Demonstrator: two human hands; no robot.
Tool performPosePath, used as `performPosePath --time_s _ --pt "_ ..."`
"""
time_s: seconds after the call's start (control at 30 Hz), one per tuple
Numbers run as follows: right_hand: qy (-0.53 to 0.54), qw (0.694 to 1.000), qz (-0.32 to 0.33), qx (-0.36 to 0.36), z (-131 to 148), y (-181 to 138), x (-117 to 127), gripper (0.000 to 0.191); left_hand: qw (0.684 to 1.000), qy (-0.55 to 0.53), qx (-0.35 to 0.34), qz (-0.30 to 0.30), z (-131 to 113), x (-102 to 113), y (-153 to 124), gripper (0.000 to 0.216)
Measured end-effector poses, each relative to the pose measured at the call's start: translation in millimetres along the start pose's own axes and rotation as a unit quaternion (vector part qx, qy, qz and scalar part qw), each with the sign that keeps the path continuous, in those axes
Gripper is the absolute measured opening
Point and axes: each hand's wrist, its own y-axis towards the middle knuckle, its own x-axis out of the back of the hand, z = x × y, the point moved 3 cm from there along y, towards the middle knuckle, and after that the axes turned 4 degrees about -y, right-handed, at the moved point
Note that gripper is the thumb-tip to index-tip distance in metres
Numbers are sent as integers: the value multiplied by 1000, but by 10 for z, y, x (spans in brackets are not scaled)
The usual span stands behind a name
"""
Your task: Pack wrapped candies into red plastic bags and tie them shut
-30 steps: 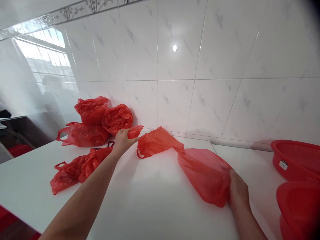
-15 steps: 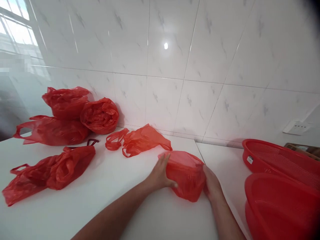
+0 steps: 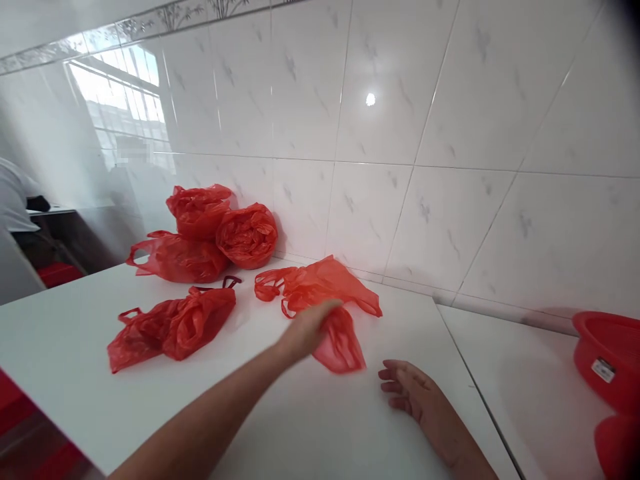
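Head view: since the frame half a second earlier, the right hand [image 3: 413,393] has come away from the bag and the left hand [image 3: 307,328] has shifted toward the wall; the thin, translucent red plastic bag [image 3: 344,343], rounded between both palms in that frame, now hangs narrow and slack.

Present state: the left hand appears closed on the upper part of the bag, though motion blur hides the exact grip; the right hand is open and holds nothing, its fingers loosely curved and pointing toward the bag across a short gap.

Position: the bag lies just right of the left hand, and to the left of and beyond the right hand, above the white flat-topped table [image 3: 300,433]; its long axis slants from the left hand down toward the right fingertips; the left hand is the nearer, being in contact.

Adjacent: a flattened orange-red plastic bag with loop handles [image 3: 333,277] lies directly behind, lengthwise from left to right; whether the two bags touch cannot be determined.
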Motion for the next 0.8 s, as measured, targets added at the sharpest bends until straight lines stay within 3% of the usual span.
performPosePath --time_s 0.1,0.17,0.23,0.3,0.37,0.43,0.5,0.57,0.63,0.8 --pt "-7 999 -38 -6 -16 53 54 40 984 61 57 -158 387 727 393 55" --pt "-13 999 -42 -7 -22 75 48 39 960 156 127 -194 582 1048 569 76" --pt "-23 999 -47 -10 -31 87 39 38 941 242 132 -198 671 1159 630 79" --pt "-38 998 -49 -14 -46 93 37 36 939 291 81 -165 705 1046 596 68" --pt "-54 997 -46 -13 -61 96 39 35 949 299 34 -99 752 785 513 63" --pt "-65 997 -38 -6 -72 96 40 35 956 288 30 -33 833 500 431 71" --pt "-71 997 -32 2 -79 97 41 34 958 285 42 -5 903 288 389 73" --pt "-79 996 -29 4 -90 103 39 33 957 285 50 1 911 171 396 46" --pt "-94 995 -28 6 -105 116 30 32 958 283 45 -1 822 118 436 19" --pt "-182 981 -52 38 -118 119 -59 29 968 251 3 3 232 -41 494 25"
